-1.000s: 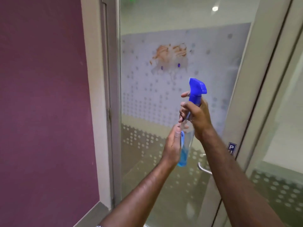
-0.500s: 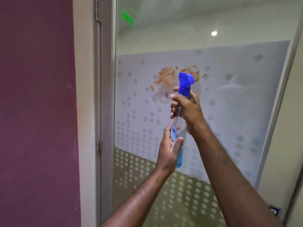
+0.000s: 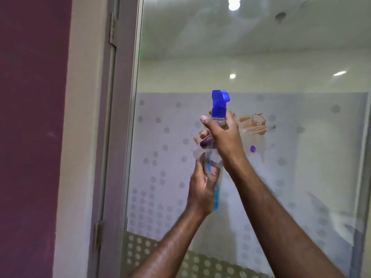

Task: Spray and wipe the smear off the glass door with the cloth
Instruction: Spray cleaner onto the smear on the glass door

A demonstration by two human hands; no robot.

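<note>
A clear spray bottle [image 3: 217, 194] with blue liquid and a blue trigger head [image 3: 219, 101] is upright in front of the glass door [image 3: 301, 157]. My right hand [image 3: 222, 137] is wrapped around its neck just under the head. My left hand [image 3: 202, 189] holds the lower body of the bottle. An orange-brown smear [image 3: 254, 124] with purple spots [image 3: 252, 148] sits on the frosted, dotted band of the glass, right behind and to the right of my right hand. Part of the smear is hidden by that hand. No cloth is in view.
The grey door frame [image 3: 118, 137] with hinges [image 3: 112, 31] runs down the left of the glass. A maroon wall [image 3: 30, 137] lies further left. Ceiling lights reflect in the upper pane.
The bottle and both hands have stayed together while my view tilted upward and closer, so the smear now sits lower and right behind my right hand. The door handle has left the view.
</note>
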